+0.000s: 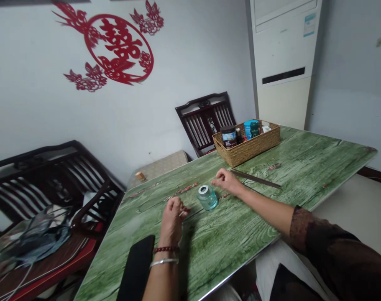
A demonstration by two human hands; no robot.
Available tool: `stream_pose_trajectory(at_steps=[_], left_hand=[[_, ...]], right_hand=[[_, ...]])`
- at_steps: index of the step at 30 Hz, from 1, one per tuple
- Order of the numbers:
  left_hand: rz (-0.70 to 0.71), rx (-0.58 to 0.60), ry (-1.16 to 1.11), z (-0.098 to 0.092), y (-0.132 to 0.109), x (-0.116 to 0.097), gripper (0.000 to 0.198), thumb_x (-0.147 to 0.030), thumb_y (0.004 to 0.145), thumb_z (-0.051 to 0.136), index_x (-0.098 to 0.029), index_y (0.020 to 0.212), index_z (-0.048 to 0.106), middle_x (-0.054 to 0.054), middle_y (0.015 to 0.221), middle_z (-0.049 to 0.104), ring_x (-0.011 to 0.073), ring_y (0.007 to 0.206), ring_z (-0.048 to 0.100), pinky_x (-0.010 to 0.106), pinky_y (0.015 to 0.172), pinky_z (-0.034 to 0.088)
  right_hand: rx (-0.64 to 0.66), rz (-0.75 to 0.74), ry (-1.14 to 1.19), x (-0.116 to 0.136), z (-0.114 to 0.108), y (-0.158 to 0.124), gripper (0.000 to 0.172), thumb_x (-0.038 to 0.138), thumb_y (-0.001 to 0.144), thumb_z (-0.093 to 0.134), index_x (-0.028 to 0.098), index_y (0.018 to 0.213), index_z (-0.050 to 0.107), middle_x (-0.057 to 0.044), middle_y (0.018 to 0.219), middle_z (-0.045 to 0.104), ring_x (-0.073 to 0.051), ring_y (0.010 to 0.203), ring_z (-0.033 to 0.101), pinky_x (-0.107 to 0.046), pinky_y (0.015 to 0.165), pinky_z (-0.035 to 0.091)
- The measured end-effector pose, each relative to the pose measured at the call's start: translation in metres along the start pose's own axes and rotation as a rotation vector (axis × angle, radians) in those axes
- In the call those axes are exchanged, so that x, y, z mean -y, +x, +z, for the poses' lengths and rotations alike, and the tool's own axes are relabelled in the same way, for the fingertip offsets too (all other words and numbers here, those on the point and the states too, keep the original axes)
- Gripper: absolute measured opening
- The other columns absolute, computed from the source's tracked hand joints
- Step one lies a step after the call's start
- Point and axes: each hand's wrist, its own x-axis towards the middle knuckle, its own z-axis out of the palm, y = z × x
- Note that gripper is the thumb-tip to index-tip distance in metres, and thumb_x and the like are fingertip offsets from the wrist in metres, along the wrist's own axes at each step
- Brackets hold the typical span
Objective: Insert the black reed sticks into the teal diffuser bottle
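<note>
The left grip (173, 219) curls narrow, its contents too small to tell; the right grip (227, 182) pinches narrow just above the green wood-grain counter (228, 255). Far off sits a wicker basket (246, 144); between the hands stands a glass bottle (207, 197) with a metal-ringed top, near scattered red bits (185, 189).

left hand (173, 221) pinching something small, right hand (226, 182) near a glass bottle (207, 197); green woodgrain tabletop (240, 238)

Glass jar (207, 197) between left hand (172, 221) and right hand (228, 182), wicker basket (246, 144) behind on table (228, 234)
</note>
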Motion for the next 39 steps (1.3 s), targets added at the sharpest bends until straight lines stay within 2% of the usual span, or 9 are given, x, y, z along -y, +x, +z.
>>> stream_pose_trajectory(at_steps=[3, 7, 13, 16, 20, 25, 34, 37, 39], left_hand=[[-0.18, -0.02, -0.197, -0.01, -0.02, 0.003, 0.069, -0.071, 0.054, 0.085, -0.022, 0.071, 0.04, -0.013, 0.054, 0.033, 0.0039, 0.044, 0.032, 0.023, 0.053, 0.049], [-0.242, -0.021, -0.3, -0.002, -0.047, 0.013, 0.071, -0.067, 0.052, 0.089, -0.022, 0.069, 0.036, -0.014, 0.052, 0.031, 0.0024, 0.042, 0.026, 0.016, 0.04, 0.032], [-0.194, -0.041, -0.193, 0.018, -0.061, 0.025, 0.072, -0.07, 0.049, 0.088, -0.023, 0.067, 0.036, -0.015, 0.049, 0.027, 0.0033, 0.041, 0.025, 0.016, 0.038, 0.028], [-0.158, -0.088, -0.102, 0.021, -0.061, 0.029, 0.072, -0.07, 0.048, 0.087, -0.023, 0.065, 0.035, -0.014, 0.049, 0.028, 0.0037, 0.042, 0.026, 0.016, 0.038, 0.028], [-0.151, -0.104, -0.093, 0.018, -0.061, 0.032, 0.07, -0.067, 0.051, 0.086, -0.023, 0.064, 0.033, -0.014, 0.051, 0.026, 0.0044, 0.044, 0.025, 0.018, 0.039, 0.03], [-0.162, -0.104, -0.096, 0.015, -0.061, 0.032, 0.066, -0.065, 0.057, 0.084, -0.023, 0.065, 0.033, -0.013, 0.053, 0.026, 0.005, 0.045, 0.025, 0.018, 0.041, 0.029], [-0.137, -0.088, -0.034, 0.017, -0.062, 0.03, 0.067, -0.066, 0.053, 0.085, -0.023, 0.064, 0.034, -0.014, 0.053, 0.028, 0.0044, 0.044, 0.027, 0.018, 0.04, 0.029], [-0.121, -0.073, -0.016, 0.014, -0.053, 0.02, 0.064, -0.066, 0.053, 0.084, -0.022, 0.069, 0.041, -0.014, 0.052, 0.031, 0.0045, 0.043, 0.03, 0.019, 0.043, 0.033], [-0.069, -0.069, -0.021, 0.013, -0.041, 0.01, 0.061, -0.063, 0.054, 0.086, -0.021, 0.078, 0.049, -0.013, 0.058, 0.042, 0.0053, 0.047, 0.041, 0.02, 0.049, 0.04]], right_hand=[[-0.075, -0.052, 0.193, 0.011, -0.028, 0.0, 0.064, 0.08, 0.072, 0.065, 0.022, 0.057, 0.04, 0.007, 0.054, 0.036, -0.009, 0.053, 0.037, -0.023, 0.053, 0.034], [-0.105, 0.108, 0.426, 0.008, -0.048, -0.023, 0.072, 0.088, 0.065, 0.062, 0.025, 0.053, 0.031, 0.01, 0.046, 0.024, -0.006, 0.04, 0.023, -0.023, 0.041, 0.028], [-0.053, 0.313, 0.483, -0.019, -0.034, -0.067, 0.074, 0.086, 0.059, 0.068, 0.025, 0.052, 0.027, 0.012, 0.041, 0.021, -0.003, 0.035, 0.019, -0.021, 0.035, 0.026], [-0.049, 0.325, 0.4, -0.032, -0.023, -0.074, 0.072, 0.082, 0.06, 0.07, 0.025, 0.053, 0.027, 0.013, 0.042, 0.019, -0.003, 0.037, 0.017, -0.02, 0.034, 0.024], [-0.042, 0.254, 0.308, -0.042, -0.019, -0.074, 0.07, 0.077, 0.064, 0.071, 0.024, 0.052, 0.027, 0.012, 0.045, 0.017, -0.003, 0.04, 0.017, -0.02, 0.036, 0.02], [-0.031, 0.221, 0.263, -0.041, -0.023, -0.074, 0.07, 0.077, 0.065, 0.069, 0.024, 0.051, 0.026, 0.01, 0.049, 0.016, -0.004, 0.042, 0.018, -0.021, 0.039, 0.018], [-0.005, 0.186, 0.097, -0.032, -0.022, -0.076, 0.07, 0.082, 0.066, 0.061, 0.024, 0.049, 0.024, 0.009, 0.048, 0.016, -0.006, 0.046, 0.021, -0.023, 0.046, 0.019], [0.046, 0.196, 0.026, -0.026, -0.022, -0.072, 0.064, 0.076, 0.074, 0.059, 0.023, 0.049, 0.033, 0.008, 0.047, 0.026, -0.008, 0.046, 0.029, -0.024, 0.047, 0.022], [0.087, 0.188, -0.04, -0.018, -0.021, -0.065, 0.052, 0.066, 0.075, 0.067, 0.02, 0.057, 0.05, 0.006, 0.052, 0.043, -0.01, 0.052, 0.042, -0.023, 0.051, 0.029]])
